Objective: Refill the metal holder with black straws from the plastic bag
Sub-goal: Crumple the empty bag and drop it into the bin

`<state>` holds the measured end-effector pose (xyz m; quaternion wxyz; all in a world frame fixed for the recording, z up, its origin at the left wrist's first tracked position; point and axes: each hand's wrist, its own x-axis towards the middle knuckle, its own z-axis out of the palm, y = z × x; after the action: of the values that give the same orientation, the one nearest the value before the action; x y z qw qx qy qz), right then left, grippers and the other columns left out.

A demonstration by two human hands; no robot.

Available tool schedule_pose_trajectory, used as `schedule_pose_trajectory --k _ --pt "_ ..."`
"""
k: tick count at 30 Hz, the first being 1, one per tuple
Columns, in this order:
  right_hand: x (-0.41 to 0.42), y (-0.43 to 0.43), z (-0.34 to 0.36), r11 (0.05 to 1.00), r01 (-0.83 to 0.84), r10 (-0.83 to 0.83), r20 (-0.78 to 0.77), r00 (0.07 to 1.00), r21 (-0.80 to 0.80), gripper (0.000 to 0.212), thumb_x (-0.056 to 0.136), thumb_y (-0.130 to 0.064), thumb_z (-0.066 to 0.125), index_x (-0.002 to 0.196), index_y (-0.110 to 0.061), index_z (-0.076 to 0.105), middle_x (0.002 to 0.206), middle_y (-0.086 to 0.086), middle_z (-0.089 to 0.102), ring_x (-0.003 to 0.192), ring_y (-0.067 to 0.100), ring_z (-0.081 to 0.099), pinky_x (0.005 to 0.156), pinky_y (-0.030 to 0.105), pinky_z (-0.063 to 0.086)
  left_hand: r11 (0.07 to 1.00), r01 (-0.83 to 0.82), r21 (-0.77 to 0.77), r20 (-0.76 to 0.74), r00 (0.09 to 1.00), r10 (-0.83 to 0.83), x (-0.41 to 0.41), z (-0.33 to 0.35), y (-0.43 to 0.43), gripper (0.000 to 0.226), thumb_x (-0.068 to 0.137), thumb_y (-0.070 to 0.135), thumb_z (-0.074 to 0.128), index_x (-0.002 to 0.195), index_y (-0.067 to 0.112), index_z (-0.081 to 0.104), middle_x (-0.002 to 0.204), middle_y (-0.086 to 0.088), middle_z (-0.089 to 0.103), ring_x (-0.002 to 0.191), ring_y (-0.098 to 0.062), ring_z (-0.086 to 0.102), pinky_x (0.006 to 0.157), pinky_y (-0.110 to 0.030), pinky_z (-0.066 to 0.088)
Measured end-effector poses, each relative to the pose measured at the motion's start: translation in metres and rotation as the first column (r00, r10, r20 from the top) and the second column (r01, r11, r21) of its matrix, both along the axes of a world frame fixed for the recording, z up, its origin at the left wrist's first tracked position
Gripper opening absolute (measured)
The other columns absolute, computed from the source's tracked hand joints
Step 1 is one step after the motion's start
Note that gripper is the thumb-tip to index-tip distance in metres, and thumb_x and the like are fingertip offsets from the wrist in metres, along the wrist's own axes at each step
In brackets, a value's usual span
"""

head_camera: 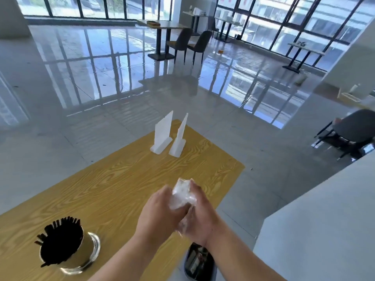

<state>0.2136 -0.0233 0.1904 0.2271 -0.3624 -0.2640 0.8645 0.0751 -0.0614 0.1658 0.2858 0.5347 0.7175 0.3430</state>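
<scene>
A shiny metal holder (89, 254) stands at the near left of the yellow wooden table (113, 179), packed with black straws (60, 240) that lean left. Above the table's near right edge, both hands grip a crumpled clear plastic bag (182, 195). My left hand (160, 211) closes on its left side and my right hand (199, 216) on its right and lower part. No straws show inside the bag.
Two white acrylic sign stands (162, 136) sit at the table's far end. A dark bin (197, 262) stands on the floor under my right wrist. A white counter (324, 220) runs along the right. Chairs and tables stand farther back on the glossy floor.
</scene>
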Motion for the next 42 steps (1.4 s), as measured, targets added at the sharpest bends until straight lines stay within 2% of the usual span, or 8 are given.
schedule_pose_trajectory --k 4,12,17,23,27,32,37,42 --pt "0.037 0.015 -0.003 0.991 0.114 -0.119 0.082 0.989 0.065 0.063 0.099 -0.042 0.075 0.144 -0.002 0.059 0.135 0.026 0.069 0.112 0.034 0.072 0.085 0.045 0.059 0.988 0.143 -0.056 -0.162 0.975 -0.151 0.032 -0.014 0.021 0.073 0.081 0.080 0.061 0.137 0.035 0.059 0.136 0.021 0.051 0.138 -0.011 0.043 0.106 -0.026 0.038" --pt "0.122 0.045 -0.065 0.937 0.230 -0.338 0.509 0.791 0.264 0.032 0.093 -0.001 0.063 0.122 -0.014 0.065 0.096 0.011 0.074 0.077 0.021 0.070 0.064 0.038 0.052 0.864 0.417 -0.284 -0.175 0.863 -0.474 0.105 -0.074 0.064 0.075 0.089 0.080 0.049 0.146 0.032 0.048 0.150 0.011 0.046 0.137 -0.016 0.044 0.110 -0.033 0.042" --pt "0.167 0.055 -0.124 0.935 0.220 -0.352 0.665 0.659 0.277 0.026 0.094 -0.010 0.061 0.114 -0.026 0.068 0.087 0.003 0.069 0.050 0.008 0.065 0.046 0.028 0.051 0.823 0.384 -0.419 -0.251 0.822 -0.512 0.117 -0.132 0.084 0.085 0.087 0.083 0.051 0.155 0.035 0.033 0.164 0.008 0.031 0.150 -0.022 0.033 0.122 -0.042 0.033" --pt "0.198 0.058 -0.213 0.969 0.128 -0.245 0.793 0.558 0.209 0.022 0.070 -0.016 0.052 0.087 -0.011 0.065 0.069 -0.002 0.059 0.063 0.023 0.053 0.060 0.036 0.045 0.781 0.236 -0.578 -0.385 0.765 -0.516 0.098 -0.222 0.106 0.091 0.093 0.084 0.024 0.167 0.037 0.001 0.177 -0.001 -0.011 0.162 -0.028 -0.012 0.130 -0.059 0.002" --pt "0.201 0.061 -0.269 0.983 0.113 -0.184 0.828 0.530 0.146 0.016 0.070 -0.019 0.048 0.078 -0.006 0.050 0.053 -0.011 0.043 0.050 0.015 0.041 0.045 0.023 0.034 0.864 0.203 -0.460 -0.497 0.748 -0.440 0.106 -0.256 0.129 0.080 0.092 0.087 0.008 0.162 0.051 -0.008 0.174 0.007 -0.021 0.156 -0.021 -0.034 0.122 -0.067 -0.019" --pt "0.202 0.070 -0.342 0.982 0.190 -0.125 0.768 0.628 0.005 0.037 0.086 -0.032 0.057 0.075 -0.004 0.036 0.066 0.005 0.033 0.054 0.021 0.032 0.044 0.024 0.027 0.891 0.241 -0.386 -0.600 0.668 -0.440 0.115 -0.274 0.157 0.090 0.088 0.092 0.013 0.165 0.047 0.001 0.177 0.002 -0.011 0.160 -0.028 -0.021 0.124 -0.070 -0.009" --pt "0.197 0.083 -0.417 0.997 0.067 0.005 0.891 0.455 -0.040 0.034 0.096 -0.045 0.050 0.078 -0.017 0.056 0.078 -0.002 0.063 0.074 0.023 0.061 0.054 0.029 0.043 0.892 0.277 -0.357 -0.622 0.642 -0.448 0.113 -0.279 0.160 0.090 0.090 0.089 0.021 0.166 0.044 0.005 0.178 0.002 -0.005 0.162 -0.029 -0.014 0.126 -0.069 -0.003" --pt "0.187 0.095 -0.468 0.994 -0.063 0.107 0.920 0.377 -0.090 0.010 0.097 -0.027 0.049 0.092 -0.019 0.051 0.105 0.008 0.062 0.093 0.032 0.060 0.070 0.036 0.045 0.898 0.278 -0.342 -0.631 0.640 -0.439 0.112 -0.279 0.160 0.091 0.089 0.086 0.029 0.166 0.042 0.012 0.178 0.000 0.001 0.163 -0.031 -0.008 0.126 -0.068 0.000"
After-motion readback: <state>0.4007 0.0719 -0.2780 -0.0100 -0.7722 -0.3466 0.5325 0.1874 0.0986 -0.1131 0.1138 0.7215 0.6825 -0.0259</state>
